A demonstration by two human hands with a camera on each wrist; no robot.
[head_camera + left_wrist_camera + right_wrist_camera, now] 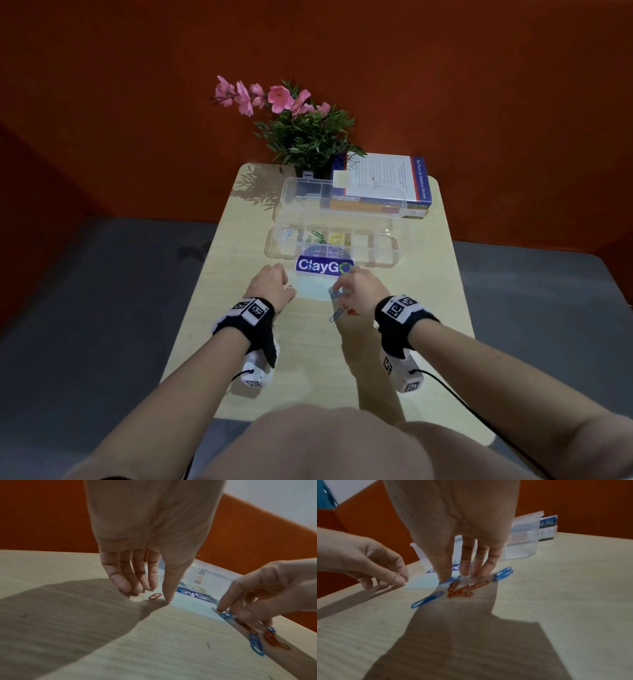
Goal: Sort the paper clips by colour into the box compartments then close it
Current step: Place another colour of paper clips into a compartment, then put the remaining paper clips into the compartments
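A clear compartment box (380,256) stands open at the table's middle, its lid (301,192) tilted back; white, green and yellow clips lie in its left compartments. My left hand (274,282) points its fingers down at the table, and a red paper clip (155,596) lies loose between thumb and fingers. My right hand (455,577) pinches a blue paper clip (337,293) at the table surface. Under and beside that hand lie red clips (462,589) and two more blue clips (426,599) (503,574).
A blue ClayGo sticker (323,265) is stuck on the table just in front of the box. Behind the box are stacked books (383,185) and a potted plant with pink flowers (305,133). The table edges fall off left and right to grey floor.
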